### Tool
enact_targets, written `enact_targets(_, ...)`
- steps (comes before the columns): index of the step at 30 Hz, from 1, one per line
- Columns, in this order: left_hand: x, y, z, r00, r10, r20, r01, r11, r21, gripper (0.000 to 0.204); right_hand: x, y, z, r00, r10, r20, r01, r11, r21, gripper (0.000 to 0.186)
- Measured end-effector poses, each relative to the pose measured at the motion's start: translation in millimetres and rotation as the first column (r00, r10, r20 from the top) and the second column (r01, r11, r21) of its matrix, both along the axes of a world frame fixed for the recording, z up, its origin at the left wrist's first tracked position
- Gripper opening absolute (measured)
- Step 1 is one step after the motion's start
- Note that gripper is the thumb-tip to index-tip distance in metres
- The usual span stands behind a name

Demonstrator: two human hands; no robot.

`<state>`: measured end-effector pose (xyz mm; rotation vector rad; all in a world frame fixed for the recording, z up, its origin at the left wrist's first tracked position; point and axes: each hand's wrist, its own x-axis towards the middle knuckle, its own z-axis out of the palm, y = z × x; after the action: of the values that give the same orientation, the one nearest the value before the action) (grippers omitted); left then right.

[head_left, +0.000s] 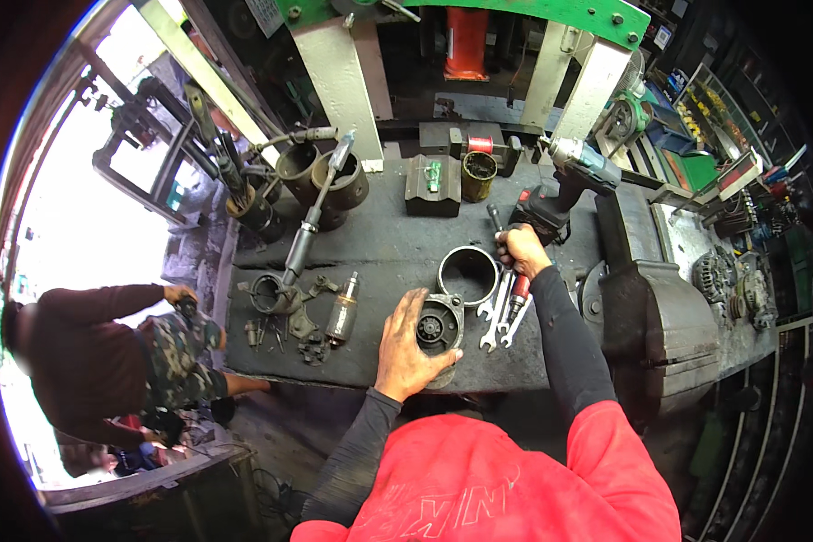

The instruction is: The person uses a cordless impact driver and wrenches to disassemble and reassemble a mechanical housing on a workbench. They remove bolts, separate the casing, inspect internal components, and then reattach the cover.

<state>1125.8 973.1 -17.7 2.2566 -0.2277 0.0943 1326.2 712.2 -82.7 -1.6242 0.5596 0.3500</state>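
Observation:
At the bench's front edge, my left hand (405, 348) curls around a round metal motor end housing (440, 327) with a toothed gear in its middle, thumb and fingers on opposite sides. Farther right, my right hand (522, 249) is closed on a dark metal rod-like tool (494, 215), its thicker end pointing up and away. Below that hand lie several open-end wrenches (490, 336) and a red-handled screwdriver (519, 294). An open metal cylinder (468, 274) stands between my hands. Beyond my right hand is a cordless impact wrench (576, 172) with a dark battery.
A motor armature (342, 310) and loose small parts (313, 349) lie left of the housing. A long-shafted tool (309, 226) leans on metal cylinders (341, 185). At right is a large vise (659, 316); a green-and-white press frame (334, 81) stands behind. Another person (90, 352) works at left.

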Motion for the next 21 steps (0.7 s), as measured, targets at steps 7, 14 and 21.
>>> enact_targets(7,7.2,20.1,-4.9,0.982,-0.173,-0.074,0.163,0.979,-0.125,0.115,-121.6,44.5,94.4,0.884,-0.232,0.406,-0.103,0.751,0.652,0.023)
enact_targets(14,9.3,31.3,-8.3,0.964,-0.246,-0.101,0.221,0.952,-0.213,0.110,-167.5,104.6,92.7,0.761,-0.309,0.571,-0.226,0.699,0.679,0.021)
enact_targets(21,9.0,30.9,-15.8,0.970,-0.237,-0.054,0.219,0.949,-0.226,0.109,-171.9,106.8,64.9,0.739,-0.312,0.598,-0.204,0.742,0.639,0.018)
